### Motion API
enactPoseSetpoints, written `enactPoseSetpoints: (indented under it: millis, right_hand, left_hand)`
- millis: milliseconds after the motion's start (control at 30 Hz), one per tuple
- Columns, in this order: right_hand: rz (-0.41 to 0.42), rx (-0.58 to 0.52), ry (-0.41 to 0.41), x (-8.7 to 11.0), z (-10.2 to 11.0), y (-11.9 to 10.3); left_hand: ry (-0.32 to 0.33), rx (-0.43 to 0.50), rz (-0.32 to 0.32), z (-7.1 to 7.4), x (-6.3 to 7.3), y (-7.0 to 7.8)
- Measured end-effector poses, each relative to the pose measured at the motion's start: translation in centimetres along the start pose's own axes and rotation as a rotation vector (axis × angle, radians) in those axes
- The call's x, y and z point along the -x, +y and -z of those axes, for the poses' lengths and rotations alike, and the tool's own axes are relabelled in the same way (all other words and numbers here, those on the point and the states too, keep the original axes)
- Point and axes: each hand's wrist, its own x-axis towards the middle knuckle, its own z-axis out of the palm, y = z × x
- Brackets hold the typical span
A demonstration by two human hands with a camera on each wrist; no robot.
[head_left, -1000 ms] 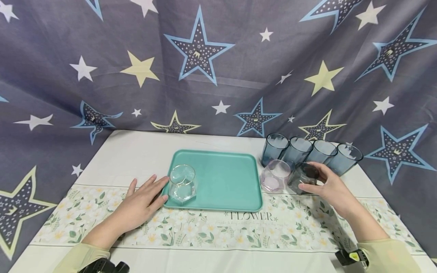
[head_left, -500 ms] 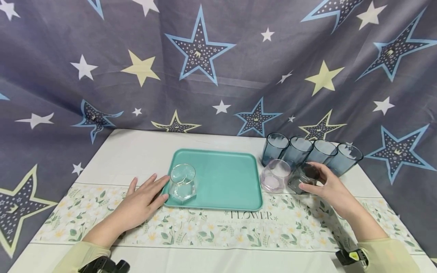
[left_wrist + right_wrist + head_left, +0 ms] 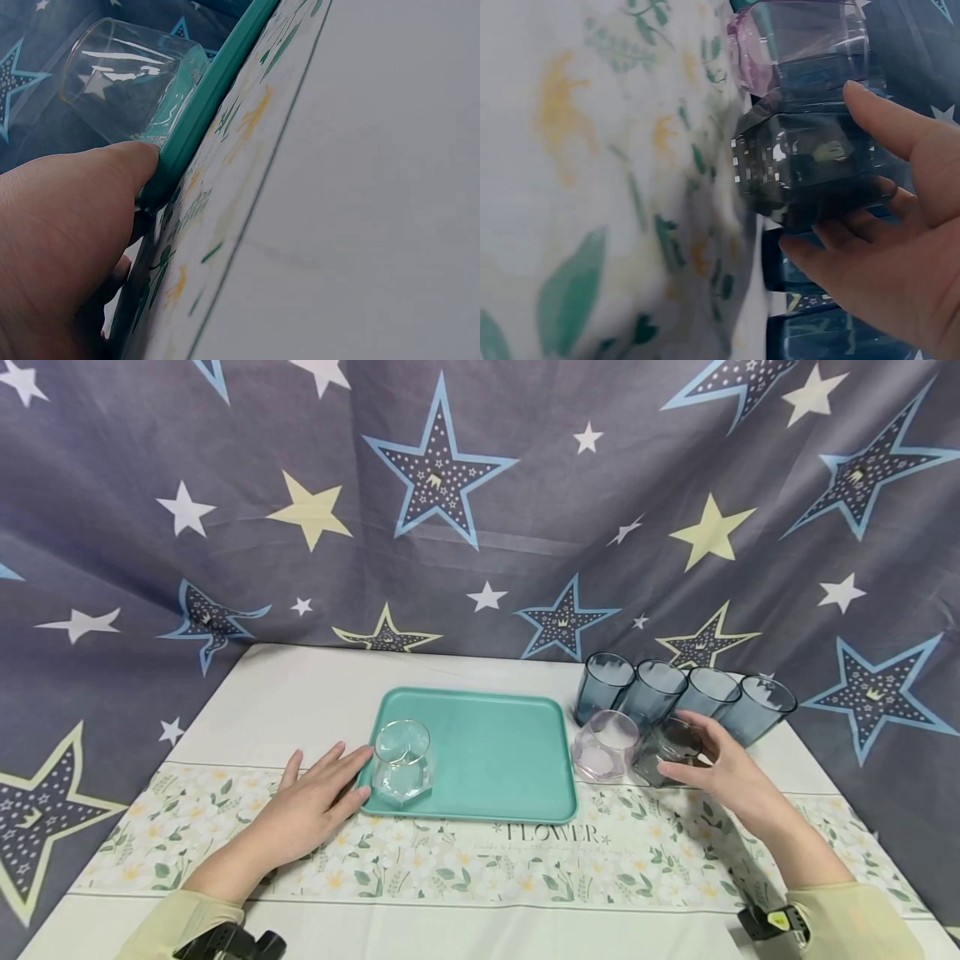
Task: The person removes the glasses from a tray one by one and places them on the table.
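Note:
My left hand [image 3: 311, 810] lies with its fingers extended beside the turquoise tray [image 3: 495, 760], the fingertips and thumb touching its left edge. A clear glass [image 3: 402, 768] stands on the tray's left part, near that thumb; the left wrist view shows the glass [image 3: 131, 79] too. On the right, my right hand [image 3: 738, 777] holds a dark grey glass [image 3: 660, 756], thumb on one side and fingers on the other. That glass [image 3: 802, 165] appears upright on the table. A pinkish glass [image 3: 603, 747] stands beside it, between it and the tray.
Several tall blue glasses [image 3: 652, 693] stand in a row behind the grey and pinkish glasses, close to my right fingers. A floral runner [image 3: 480, 868] crosses the white table [image 3: 315, 693]. A star-patterned cloth [image 3: 525, 527] hangs behind the table.

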Motion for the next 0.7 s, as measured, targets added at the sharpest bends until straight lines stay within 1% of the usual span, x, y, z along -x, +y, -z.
enactPoseSetpoints:
  millis: [100,367,533,700]
  right_hand:
    - [0.026,0.019,0.017,0.2,0.4,-0.7]
    - [0.159,0.08,0.116,1.0,0.9,-3.8]
    - [0.208,0.07,0.13,1.2,0.3,-6.0]
    - [0.268,0.038,0.119,1.0,-1.2,-8.2]
  left_hand:
    - [-0.003,0.001,0.002,0.1,0.0,0.2]
    - [-0.005,0.003,0.002,0.2,-0.1,0.0]
    - [-0.016,0.008,0.013,0.0,0.0,-0.2]
    - [-0.016,0.016,0.013,-0.1,0.0,-0.3]
